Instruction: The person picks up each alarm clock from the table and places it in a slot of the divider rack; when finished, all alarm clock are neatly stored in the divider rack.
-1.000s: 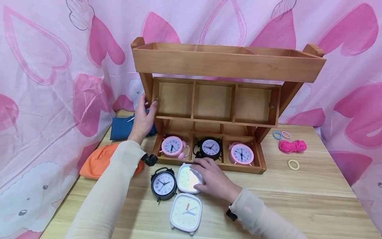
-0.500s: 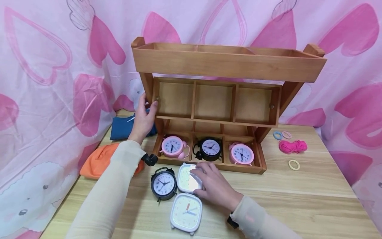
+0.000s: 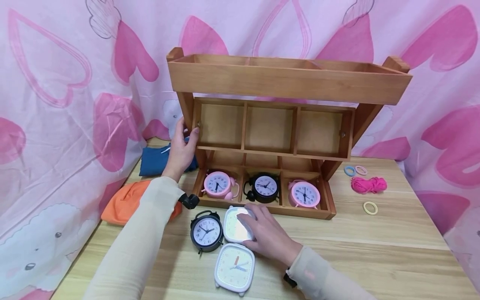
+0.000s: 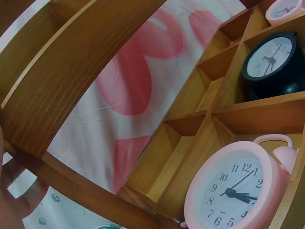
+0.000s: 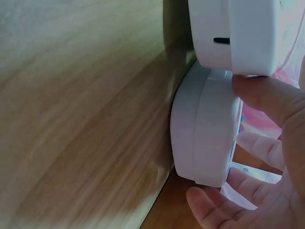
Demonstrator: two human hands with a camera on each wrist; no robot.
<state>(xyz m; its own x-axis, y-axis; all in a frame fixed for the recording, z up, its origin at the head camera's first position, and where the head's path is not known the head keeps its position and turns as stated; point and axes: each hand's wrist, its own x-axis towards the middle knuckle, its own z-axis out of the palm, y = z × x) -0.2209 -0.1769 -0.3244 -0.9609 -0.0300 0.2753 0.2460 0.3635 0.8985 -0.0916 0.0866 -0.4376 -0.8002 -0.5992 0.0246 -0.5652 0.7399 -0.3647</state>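
My left hand (image 3: 180, 151) grips the left side post of a brown wooden tiered rack (image 3: 288, 79), thumb in front; in the left wrist view its fingers (image 4: 28, 198) show by the post. My right hand (image 3: 271, 233) holds a square white alarm clock (image 3: 233, 227) lying face up before the rack. In the right wrist view, thumb and fingertips stand around that clock's side (image 5: 207, 129). A second white alarm clock (image 3: 235, 268) lies nearer, close against it. To their left lies a round black alarm clock (image 3: 207, 231).
The rack's bottom tier holds a pink clock (image 3: 217, 184), a black clock (image 3: 264, 186) and another pink clock (image 3: 305, 194). Orange cloth (image 3: 125, 202) and blue cloth (image 3: 153, 160) lie left. On the right are pink yarn (image 3: 368, 185) and several hair ties, one yellow (image 3: 370, 208).
The right hand's fingertips have shifted slightly right and nearer along the white alarm clock's far edge. The left hand keeps its hold, and the clocks have not visibly moved on the table.
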